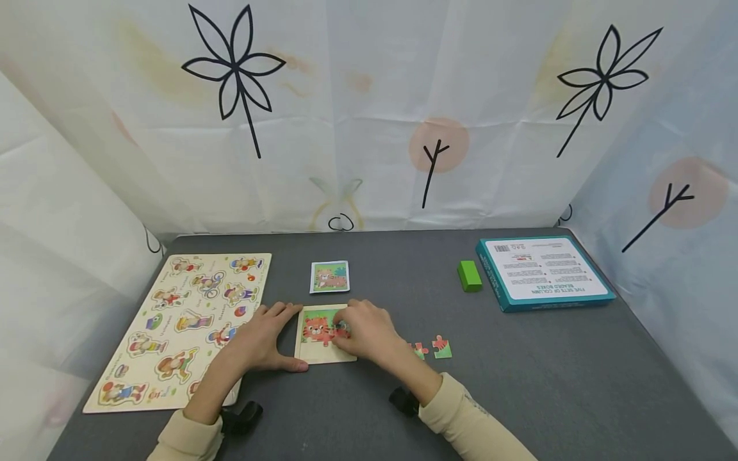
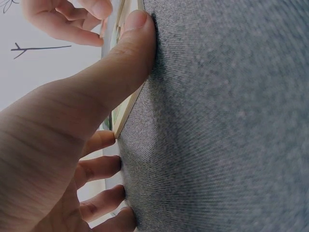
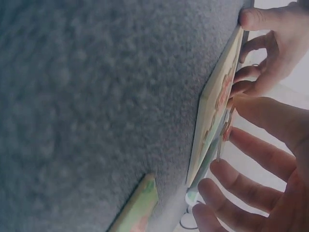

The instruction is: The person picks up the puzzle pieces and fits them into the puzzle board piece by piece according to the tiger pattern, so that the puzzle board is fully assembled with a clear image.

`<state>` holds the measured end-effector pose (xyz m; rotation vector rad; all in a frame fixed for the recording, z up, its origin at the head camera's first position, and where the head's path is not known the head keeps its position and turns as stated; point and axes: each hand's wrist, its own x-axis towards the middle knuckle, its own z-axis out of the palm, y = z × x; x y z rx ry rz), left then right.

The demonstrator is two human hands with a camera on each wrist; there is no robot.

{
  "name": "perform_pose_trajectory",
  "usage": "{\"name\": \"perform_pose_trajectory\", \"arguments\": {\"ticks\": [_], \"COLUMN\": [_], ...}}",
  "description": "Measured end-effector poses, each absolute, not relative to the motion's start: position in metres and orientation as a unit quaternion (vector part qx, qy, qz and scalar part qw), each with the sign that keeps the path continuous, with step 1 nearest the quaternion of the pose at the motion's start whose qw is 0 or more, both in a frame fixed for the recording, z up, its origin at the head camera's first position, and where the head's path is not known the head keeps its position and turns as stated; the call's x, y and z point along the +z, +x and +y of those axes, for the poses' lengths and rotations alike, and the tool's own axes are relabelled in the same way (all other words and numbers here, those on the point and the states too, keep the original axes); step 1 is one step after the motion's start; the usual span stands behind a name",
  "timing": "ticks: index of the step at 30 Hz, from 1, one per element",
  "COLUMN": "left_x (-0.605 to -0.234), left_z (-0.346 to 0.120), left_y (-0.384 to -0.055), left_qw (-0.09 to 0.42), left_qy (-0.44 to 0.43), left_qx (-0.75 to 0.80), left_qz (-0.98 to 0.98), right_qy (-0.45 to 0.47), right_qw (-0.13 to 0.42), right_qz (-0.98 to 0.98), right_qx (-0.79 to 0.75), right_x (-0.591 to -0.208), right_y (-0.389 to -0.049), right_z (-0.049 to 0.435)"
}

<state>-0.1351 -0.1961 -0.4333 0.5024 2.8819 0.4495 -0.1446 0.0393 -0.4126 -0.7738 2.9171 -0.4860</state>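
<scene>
Touched the wooden puzzle tray [image 1: 327, 356] at its left corners with the left hand [image 1: 257, 340], thumb near and index fingertip far, all spread apart. Pinched a jigsaw piece [image 3: 226, 130] between thumb and fingertips of the right hand [image 1: 366, 331], above the tray's right side. Judged that piece thin, light and stiff, perhaps a little slippery, with slender knobs easily chipped; best taken by opposite edges, and the tray by its rim. Saw two loose puzzle pieces [image 1: 442, 349] on the surface [image 1: 334, 410] right of the tray, and a figure-covered board [image 1: 193, 346] at left. Noted, farther off, an animal picture card [image 1: 330, 278] beyond the tray, plus a green block [image 1: 469, 276] and teal box [image 1: 550, 269] at far right.
</scene>
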Motion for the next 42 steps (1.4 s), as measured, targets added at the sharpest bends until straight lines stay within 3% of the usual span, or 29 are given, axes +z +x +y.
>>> {"name": "perform_pose_trajectory", "arguments": {"ticks": [8,42], "left_x": [-0.4348,-0.4357], "left_z": [-0.1971,-0.1975], "left_y": [-0.1347,-0.1356], "left_qw": [0.086,0.090], "left_qy": [0.171,0.171], "left_qx": [0.151,0.149], "left_qz": [0.970,0.970], "right_qy": [-0.254,-0.245], "right_qw": [0.019,0.026], "right_qz": [0.956,0.959], "right_qx": [-0.144,-0.137], "right_x": [-0.4194,-0.4197], "right_y": [-0.1451,-0.1437], "right_z": [0.0342,0.0315]}}
